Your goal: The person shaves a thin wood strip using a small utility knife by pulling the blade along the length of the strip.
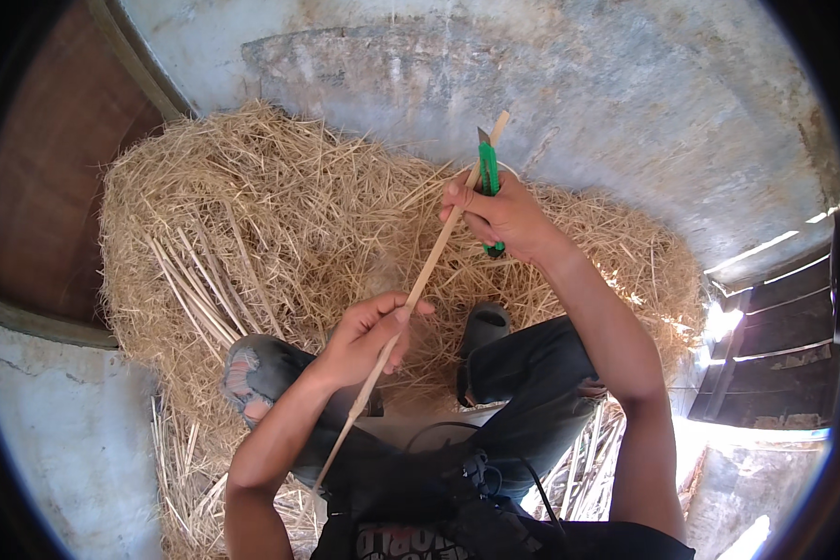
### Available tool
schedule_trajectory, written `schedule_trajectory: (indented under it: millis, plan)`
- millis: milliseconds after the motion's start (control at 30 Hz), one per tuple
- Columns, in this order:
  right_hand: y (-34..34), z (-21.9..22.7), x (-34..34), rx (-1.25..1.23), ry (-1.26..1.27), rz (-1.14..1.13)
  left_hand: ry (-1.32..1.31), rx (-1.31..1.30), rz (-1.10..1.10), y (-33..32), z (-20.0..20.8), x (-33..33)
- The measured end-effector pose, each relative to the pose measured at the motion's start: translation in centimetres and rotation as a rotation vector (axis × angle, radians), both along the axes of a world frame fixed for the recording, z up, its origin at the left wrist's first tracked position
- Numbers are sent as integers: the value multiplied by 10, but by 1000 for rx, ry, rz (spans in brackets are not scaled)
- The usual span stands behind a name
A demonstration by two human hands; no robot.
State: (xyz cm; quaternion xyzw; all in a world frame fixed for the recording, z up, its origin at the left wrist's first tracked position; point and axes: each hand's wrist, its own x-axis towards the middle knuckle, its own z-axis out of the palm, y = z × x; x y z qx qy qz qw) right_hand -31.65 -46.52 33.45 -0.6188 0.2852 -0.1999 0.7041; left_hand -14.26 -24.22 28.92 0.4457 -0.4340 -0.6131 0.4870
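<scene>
I keep my left hand [371,334] closed around the thin bamboo stick [411,299] above the straw pile [271,205], while my right hand [499,217] clasps the green utility knife [487,177], which I judge should shave away from me.

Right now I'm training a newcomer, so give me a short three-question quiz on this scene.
1. True or false: the right hand holds a green utility knife.
2. What does the left hand grip? A) rope B) thin wooden stick C) brush
3. What covers the ground ahead of the knees?

Key: 1 true; 2 B; 3 a straw pile.
</scene>
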Motion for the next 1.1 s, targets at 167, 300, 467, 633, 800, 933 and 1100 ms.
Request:
schedule_trajectory:
  millis: [167,300,467,633,800,933,1100]
  plan:
    - [-10,-17,2,-330,196,-60,-46,17,75,0,-3,6]
    - [-18,0,-7,-313,432,-347,-66,-18,168,0,-2,11]
    - [-4,2,-8,-723,431,-268,-27,-40,213,-2,-2,15]
    - [45,-3,9,-1009,549,65,127,39,212,1,0,20]
    - [72,-19,28,-1032,622,250,281,88,210,1,1,11]
    - [61,-19,31,-1092,716,72,296,131,222,3,-1,11]
    - [28,-14,27,-1036,760,-72,258,158,182,10,1,12]
